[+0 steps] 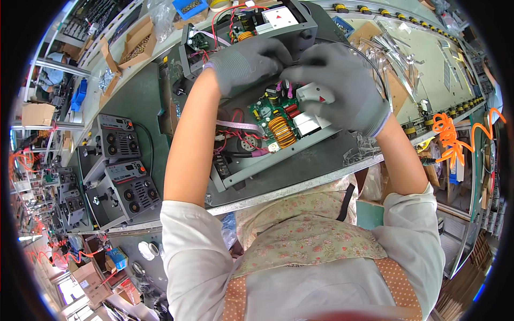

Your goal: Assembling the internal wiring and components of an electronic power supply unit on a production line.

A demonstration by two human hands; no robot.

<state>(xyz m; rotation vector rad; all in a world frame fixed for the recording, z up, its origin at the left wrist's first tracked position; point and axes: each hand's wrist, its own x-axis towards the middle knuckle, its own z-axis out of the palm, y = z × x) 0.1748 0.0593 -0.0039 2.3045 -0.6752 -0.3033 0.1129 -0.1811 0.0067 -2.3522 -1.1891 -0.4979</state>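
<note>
Busy workshop, daylight pouring over a long grey-green workbench (134,101) running off leftward, cardboard boxes (136,43) sitting along its far edge, finished grey units (120,176) lining up lower left, orange coiled hose (455,134) dangling right, shelving (471,214) crowding the right side

Dark green tabletop (134,101) here, carrying an open grey metal chassis (267,160), cardboard boxes of screws (136,45) at the far left, clear plastic bags (364,150) alongside.

Electronics assembly workshop (open chassis (278,155), stacked units (126,187), parts boxes (136,43))
</note>
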